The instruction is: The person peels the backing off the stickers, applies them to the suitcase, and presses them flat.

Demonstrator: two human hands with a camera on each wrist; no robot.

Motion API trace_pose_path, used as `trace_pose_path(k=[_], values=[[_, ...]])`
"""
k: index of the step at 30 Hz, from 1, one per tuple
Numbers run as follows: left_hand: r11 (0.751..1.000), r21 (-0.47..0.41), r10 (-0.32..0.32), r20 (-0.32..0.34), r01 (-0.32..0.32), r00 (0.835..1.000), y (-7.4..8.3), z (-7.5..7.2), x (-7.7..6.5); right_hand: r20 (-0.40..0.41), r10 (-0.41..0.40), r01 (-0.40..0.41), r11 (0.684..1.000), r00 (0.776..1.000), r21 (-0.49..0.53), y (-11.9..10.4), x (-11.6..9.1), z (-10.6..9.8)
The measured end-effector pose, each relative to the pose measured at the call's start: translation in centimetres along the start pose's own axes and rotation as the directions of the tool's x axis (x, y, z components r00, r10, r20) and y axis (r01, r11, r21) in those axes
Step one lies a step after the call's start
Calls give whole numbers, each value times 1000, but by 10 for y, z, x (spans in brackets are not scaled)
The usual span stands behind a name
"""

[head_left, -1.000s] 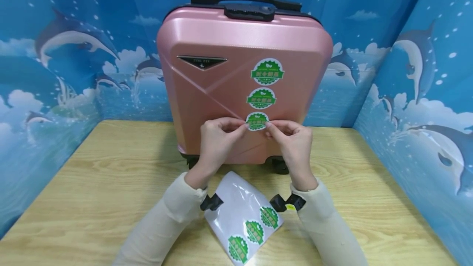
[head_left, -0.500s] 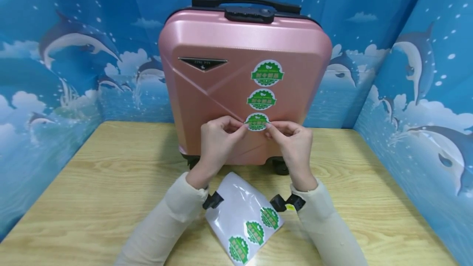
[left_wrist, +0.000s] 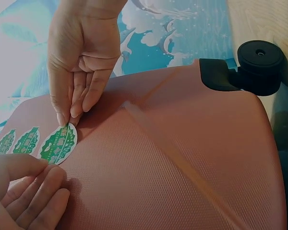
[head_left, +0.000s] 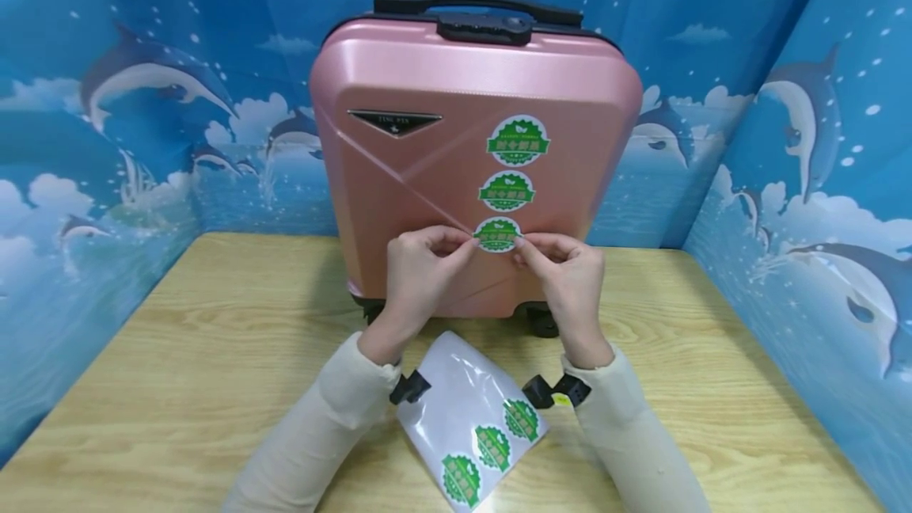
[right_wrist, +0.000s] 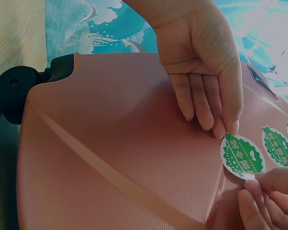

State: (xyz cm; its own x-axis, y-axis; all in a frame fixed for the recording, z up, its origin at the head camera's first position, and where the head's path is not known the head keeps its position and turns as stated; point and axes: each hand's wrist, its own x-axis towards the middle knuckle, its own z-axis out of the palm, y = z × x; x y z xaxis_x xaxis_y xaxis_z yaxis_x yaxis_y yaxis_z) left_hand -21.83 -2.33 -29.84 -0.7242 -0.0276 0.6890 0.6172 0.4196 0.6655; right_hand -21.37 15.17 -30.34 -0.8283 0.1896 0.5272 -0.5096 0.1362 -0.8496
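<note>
A round green-and-white sticker [head_left: 497,234] is held at the front of a pink suitcase [head_left: 420,204], lowest in a column of three. My left hand [head_left: 425,267] pinches its left edge between thumb and forefinger. On the opposite edge, my right hand [head_left: 568,271] pinches it the same way. Both wrist views show the sticker [left_wrist: 59,143] between the two sets of fingertips, close over the ribbed shell. Above it on the case are a middle sticker [head_left: 506,191] and a top sticker [head_left: 518,141].
A glossy backing sheet [head_left: 456,386] with three more stickers lies on the wooden table [head_left: 178,386] between the forearms. The suitcase stands upright on black wheels [head_left: 543,321], its black handle [head_left: 477,2] on top. A blue dolphin-print curtain [head_left: 214,38] closes off the back and sides.
The hands and the sticker between them stay nearly in place. The whole head view has shifted very slightly.
</note>
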Motion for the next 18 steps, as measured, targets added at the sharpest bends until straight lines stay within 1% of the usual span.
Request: trace_pose_path(k=[5,10,18], values=[[999,-34,-37,22,38,999,2,0,0,-3,10,-10,1000,1000,6,0,0,0],[996,-39,-74,62,76,995,9,-1,-1,-2,28,-28,1000,1000,-4,0,-2,0],[997,-16,-75,143,78,987,17,-2,0,9,7,-7,1000,1000,-7,0,-1,-1]])
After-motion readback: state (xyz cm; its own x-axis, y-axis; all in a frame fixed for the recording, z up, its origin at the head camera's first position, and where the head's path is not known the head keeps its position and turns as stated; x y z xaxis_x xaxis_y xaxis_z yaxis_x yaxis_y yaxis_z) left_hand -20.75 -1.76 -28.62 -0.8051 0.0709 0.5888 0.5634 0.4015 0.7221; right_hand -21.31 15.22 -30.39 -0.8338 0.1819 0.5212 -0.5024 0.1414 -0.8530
